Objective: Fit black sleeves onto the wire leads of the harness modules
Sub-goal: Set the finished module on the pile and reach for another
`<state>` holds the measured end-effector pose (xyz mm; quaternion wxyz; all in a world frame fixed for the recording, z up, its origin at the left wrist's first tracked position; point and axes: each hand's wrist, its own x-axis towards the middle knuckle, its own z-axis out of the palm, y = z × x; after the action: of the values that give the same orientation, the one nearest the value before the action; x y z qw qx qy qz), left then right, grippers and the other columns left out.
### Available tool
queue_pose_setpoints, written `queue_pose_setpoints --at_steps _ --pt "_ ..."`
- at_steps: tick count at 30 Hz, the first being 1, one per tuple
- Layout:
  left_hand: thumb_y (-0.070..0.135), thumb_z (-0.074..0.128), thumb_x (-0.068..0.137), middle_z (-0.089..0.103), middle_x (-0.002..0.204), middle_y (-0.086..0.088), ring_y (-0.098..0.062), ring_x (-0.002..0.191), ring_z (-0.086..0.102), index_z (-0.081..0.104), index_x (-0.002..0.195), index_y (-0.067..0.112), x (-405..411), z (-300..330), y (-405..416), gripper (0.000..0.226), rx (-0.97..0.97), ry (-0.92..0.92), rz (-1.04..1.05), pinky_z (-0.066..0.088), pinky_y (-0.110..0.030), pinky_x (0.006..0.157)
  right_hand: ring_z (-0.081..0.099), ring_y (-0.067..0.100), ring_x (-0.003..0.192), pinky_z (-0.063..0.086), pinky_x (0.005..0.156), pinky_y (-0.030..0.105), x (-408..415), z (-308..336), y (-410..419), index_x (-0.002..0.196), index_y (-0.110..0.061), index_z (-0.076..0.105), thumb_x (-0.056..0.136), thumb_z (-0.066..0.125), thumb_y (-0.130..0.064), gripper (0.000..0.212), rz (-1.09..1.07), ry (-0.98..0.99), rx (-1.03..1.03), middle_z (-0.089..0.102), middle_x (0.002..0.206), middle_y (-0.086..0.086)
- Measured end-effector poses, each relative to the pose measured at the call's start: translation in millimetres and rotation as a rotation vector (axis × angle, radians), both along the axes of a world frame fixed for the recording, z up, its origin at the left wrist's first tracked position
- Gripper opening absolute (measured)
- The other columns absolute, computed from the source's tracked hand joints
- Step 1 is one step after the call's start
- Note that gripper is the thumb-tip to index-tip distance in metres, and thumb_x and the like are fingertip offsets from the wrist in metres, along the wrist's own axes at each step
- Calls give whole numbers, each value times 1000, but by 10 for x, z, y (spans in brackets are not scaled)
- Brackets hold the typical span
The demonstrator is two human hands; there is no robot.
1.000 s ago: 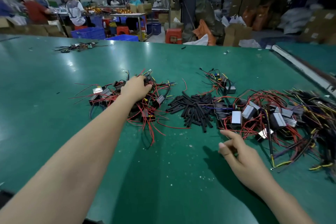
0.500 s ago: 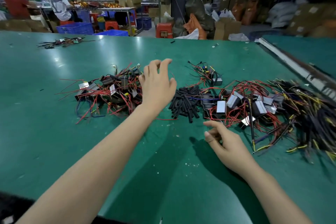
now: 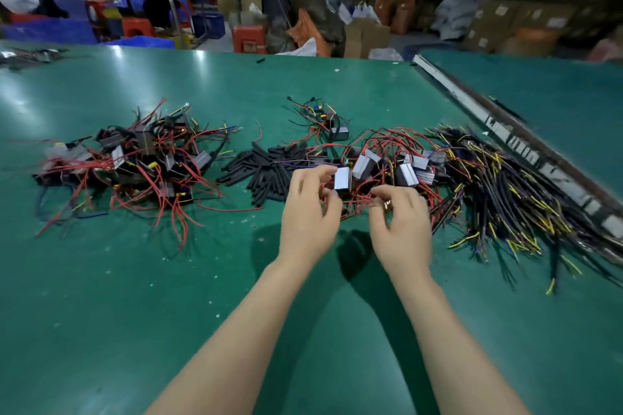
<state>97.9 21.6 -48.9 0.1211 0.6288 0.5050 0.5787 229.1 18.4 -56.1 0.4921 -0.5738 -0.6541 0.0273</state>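
A heap of black sleeves lies mid-table on the green table. Just right of it sits a tangle of grey harness modules with red leads. My left hand grips one grey module at the near edge of that tangle, thumb and fingers curled round it. My right hand pinches that tangle's red wire leads close beside the module. Whether a sleeve is in either hand is hidden by the fingers.
A second pile of modules with red wires lies at the left. A bundle of black and yellow cables spreads at the right, beside a metal rail between tables. One lone module sits farther back. People work at distant benches.
My left hand left the left pile, crossed over the sleeves and took hold of a grey module. My right hand rose from the table and took the red leads.
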Motion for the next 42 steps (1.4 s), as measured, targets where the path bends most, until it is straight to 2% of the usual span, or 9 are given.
queue_pose_setpoints --at_steps 7,10,13,16,22,28,33,37,42 --pt "6 57 87 46 103 5 -10 92 52 59 113 13 -36 -73 -16 27 -73 15 58 39 -20 86 42 29 114 29 85 38 99 4 57 129 -22 48 94 52 -24 35 -336 -264 -417 62 119 2" --pt "9 56 90 56 98 5 -2 84 54 59 108 23 -22 -49 -23 22 -122 -60 -36 42 -14 77 46 24 102 30 79 35 34 37 37 118 -21 57 92 54 -13 27 -204 -5 -151 61 101 -6" --pt "27 54 95 68 91 4 -6 72 63 61 98 30 46 58 -16 8 -408 -426 -328 48 -17 65 56 7 88 45 79 22 -19 89 -34 97 -24 60 88 61 -2 24 124 341 83 57 89 -17" --pt "49 53 87 72 83 5 -8 69 63 70 85 25 34 92 12 30 -475 -667 -436 48 -18 60 55 -7 78 41 75 11 -51 76 -78 91 -23 64 81 69 3 28 399 157 -21 60 88 -14" --pt "13 51 96 68 88 2 -9 88 61 68 96 25 -71 26 39 21 -380 -542 -392 48 -27 90 60 8 87 46 82 29 -22 40 -84 107 -27 61 88 61 -39 22 421 32 -102 66 90 -15" --pt "6 52 92 68 69 15 6 73 59 63 115 14 -57 125 -108 26 -367 -306 -639 44 -8 76 60 20 82 39 74 28 176 51 44 136 -20 44 93 60 -23 46 20 297 -50 63 84 -10" --pt "21 59 81 70 76 12 1 78 61 67 103 21 -74 165 -188 23 -503 -234 -881 44 -11 77 62 30 94 48 88 48 215 153 55 105 -13 67 93 53 -16 18 6 360 141 65 95 5" --pt "28 61 87 72 94 9 -5 90 64 67 106 27 -59 127 -181 20 -600 -262 -893 45 -22 84 62 10 98 49 88 30 163 192 9 110 -21 63 96 51 -11 20 125 418 311 65 107 -8" --pt "8 56 90 66 101 6 2 81 64 58 114 23 14 138 -112 28 -476 -500 -662 44 -14 70 58 12 104 43 96 21 13 82 13 116 -7 64 87 58 3 31 275 119 312 61 113 -6"
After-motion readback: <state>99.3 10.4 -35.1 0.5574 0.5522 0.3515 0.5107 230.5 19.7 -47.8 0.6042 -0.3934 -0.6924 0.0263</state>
